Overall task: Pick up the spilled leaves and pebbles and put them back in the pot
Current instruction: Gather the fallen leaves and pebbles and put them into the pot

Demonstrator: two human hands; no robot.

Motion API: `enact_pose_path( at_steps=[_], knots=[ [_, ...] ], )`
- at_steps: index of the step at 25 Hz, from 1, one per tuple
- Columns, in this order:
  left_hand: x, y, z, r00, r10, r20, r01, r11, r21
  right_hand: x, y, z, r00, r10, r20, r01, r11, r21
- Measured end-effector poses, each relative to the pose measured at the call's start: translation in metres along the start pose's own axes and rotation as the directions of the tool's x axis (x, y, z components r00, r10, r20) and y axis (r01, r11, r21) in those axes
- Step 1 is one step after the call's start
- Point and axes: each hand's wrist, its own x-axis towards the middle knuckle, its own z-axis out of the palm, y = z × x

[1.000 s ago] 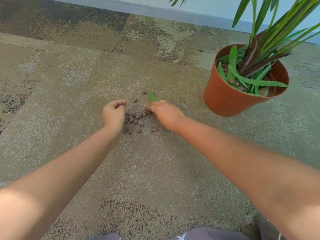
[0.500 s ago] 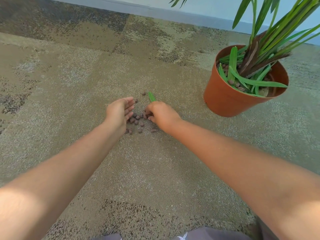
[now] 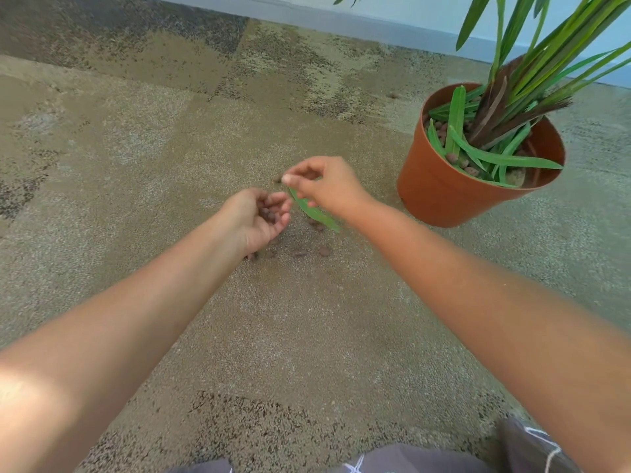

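Observation:
My left hand is cupped palm up just above the carpet and holds several brown pebbles. Just right of it and slightly higher, my right hand has its thumb and fingers pinched together; I cannot see whether anything is between them. A green leaf lies slanted beneath the right hand, partly hidden by it. Loose pebbles remain on the carpet below both hands, and one lies by the right thumb. The terracotta pot stands to the right, tilted, holding a plant, cut leaves and pebbles.
The floor is mottled beige and brown carpet. A grey baseboard and pale wall run along the back. The plant's long green leaves rise over the pot at upper right. My clothed knees show at the bottom edge.
My left hand turned palm up with pebbles in it. My right hand lifted off the pile and pinched shut, uncovering the leaf's full length. Fewer pebbles lie on the carpet.

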Motion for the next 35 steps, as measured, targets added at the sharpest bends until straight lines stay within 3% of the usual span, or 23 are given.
enact_pose_path(
  at_steps=[2, 5, 7, 9, 12, 17, 23, 28, 32, 35],
  knots=[
    [0.002, -0.002, -0.005, 0.999, -0.013, -0.05, 0.016, 0.998, 0.055, 0.003, 0.015, -0.01, 0.995, 0.037, -0.087, -0.053, 0.982, -0.184],
    [0.002, -0.006, -0.012, 0.997, -0.001, -0.074, 0.006, 0.998, 0.061, -0.006, 0.041, -0.001, 0.985, 0.127, 0.12, -0.061, 0.894, -0.445],
    [0.001, -0.004, -0.013, 0.997, 0.024, -0.069, -0.02, 0.999, 0.047, -0.013, 0.053, 0.012, 0.978, 0.123, 0.165, -0.017, 0.848, -0.53],
    [0.0, -0.001, -0.013, 0.998, 0.045, -0.053, -0.043, 0.999, 0.028, -0.015, 0.055, 0.017, 0.994, 0.064, 0.093, 0.0, 0.824, -0.567],
    [0.0, 0.002, -0.013, 0.996, 0.08, -0.031, -0.082, 0.996, -0.035, -0.013, 0.046, 0.015, 0.998, 0.066, 0.018, -0.049, 0.871, -0.488],
    [0.003, 0.007, -0.015, 0.991, 0.133, -0.025, -0.135, 0.982, -0.135, -0.015, 0.047, 0.017, 0.992, 0.013, 0.122, 0.066, 0.781, -0.621],
    [0.0, 0.002, -0.015, 0.986, 0.145, -0.083, -0.158, 0.969, -0.188, -0.014, 0.04, 0.017, 0.988, 0.073, -0.135, -0.102, 0.97, -0.219],
    [-0.003, 0.006, -0.01, 0.984, 0.161, -0.079, -0.175, 0.96, -0.217, -0.012, 0.039, 0.017, 0.984, 0.159, -0.08, -0.175, 0.946, -0.273],
    [0.004, 0.004, -0.015, 0.984, 0.134, -0.119, -0.15, 0.98, -0.133, -0.012, 0.02, 0.016, 0.981, 0.094, -0.169, -0.104, 0.993, -0.049],
    [0.007, 0.01, -0.021, 0.991, 0.109, -0.075, -0.118, 0.986, -0.12, -0.012, -0.006, 0.023, 0.999, -0.031, -0.007, 0.032, 0.999, 0.043]
  ],
)
